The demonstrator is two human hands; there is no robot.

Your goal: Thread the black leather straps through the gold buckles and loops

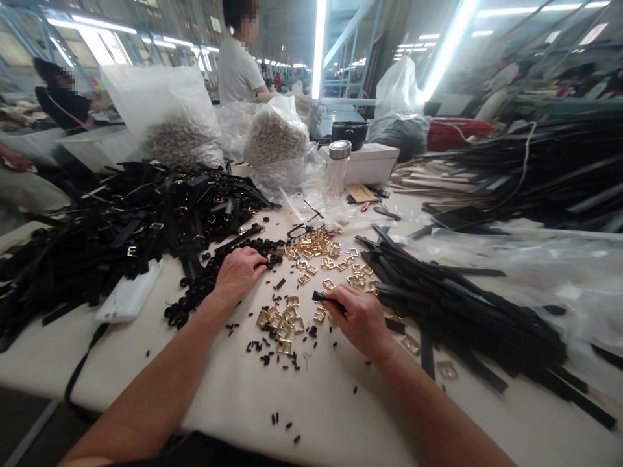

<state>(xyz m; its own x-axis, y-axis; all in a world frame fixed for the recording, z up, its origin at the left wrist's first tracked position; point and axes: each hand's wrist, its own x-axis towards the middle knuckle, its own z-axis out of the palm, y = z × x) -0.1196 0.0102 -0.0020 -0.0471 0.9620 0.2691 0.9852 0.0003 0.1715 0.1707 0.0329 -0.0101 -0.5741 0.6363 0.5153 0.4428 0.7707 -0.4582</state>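
At the edge of a heap of small black strap loops [181, 311], my left hand [239, 271] has its fingers curled together. Black loops lie right at its fingertips, and what is between them, if anything, is hidden. My right hand [363, 319] grips a black strap [318, 296], whose short flat end sticks out to the left past thumb and finger. Gold buckles [314, 244] lie loose between and beyond my hands. A second cluster of gold buckles [282, 323] sits nearer me, among tiny black pieces [270, 357].
Finished-looking black straps with buckles [195, 201] are heaped at left, beside a white power bank [130, 295] with a cable. More black straps [462, 305] lie at right. Glasses [299, 230], a glass bottle [338, 172] and filled plastic bags [277, 139] stand behind. People work beyond.
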